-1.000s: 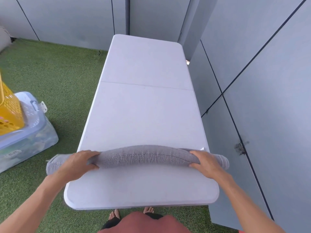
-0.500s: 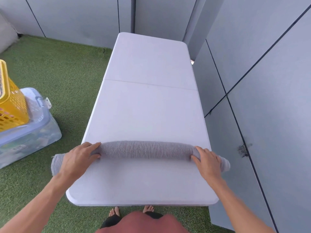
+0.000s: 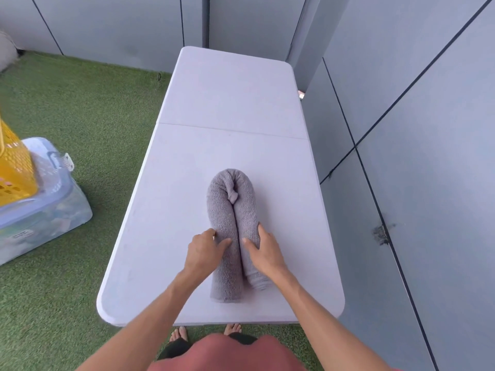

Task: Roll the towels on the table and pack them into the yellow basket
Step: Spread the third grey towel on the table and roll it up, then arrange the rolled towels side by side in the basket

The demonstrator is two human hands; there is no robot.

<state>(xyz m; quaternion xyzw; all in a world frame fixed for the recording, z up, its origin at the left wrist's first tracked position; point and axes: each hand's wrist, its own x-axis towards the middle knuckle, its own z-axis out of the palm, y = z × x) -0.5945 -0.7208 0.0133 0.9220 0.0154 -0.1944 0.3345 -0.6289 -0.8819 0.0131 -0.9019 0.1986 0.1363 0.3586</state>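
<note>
a: where is the towel [image 3: 232, 231] right now?

b: on the near half of the white table [image 3: 227, 103], about midway between its long edges. it's a grey roll bent double into a hairpin, with both legs lying side by side and touching.

a: which way does it point?

b: the bend faces away from the person, toward the far end of the table. the two loose ends face the near edge. the long axis runs along the table's length, near to far.

a: and the hands?

b: the left hand [image 3: 205, 250] lies on the left leg and the right hand [image 3: 263, 250] on the right leg. both are spread, fingers loosely curved over the cloth, pressing the legs down and toward each other. neither is pinching or closed around the roll.

a: how should this step go?

b: i'd judge the aim is to keep the doubled roll tight. press inward evenly from both sides so the legs stay together, and watch the ends, since the left one reaches nearer the table edge than the right. get a firm hold around both legs before lifting, or the bend may spring open.

a: the destination?

b: the yellow basket [image 3: 14, 170] sits off to the left on a clear plastic bin [image 3: 45, 210], well apart from the table.
</note>
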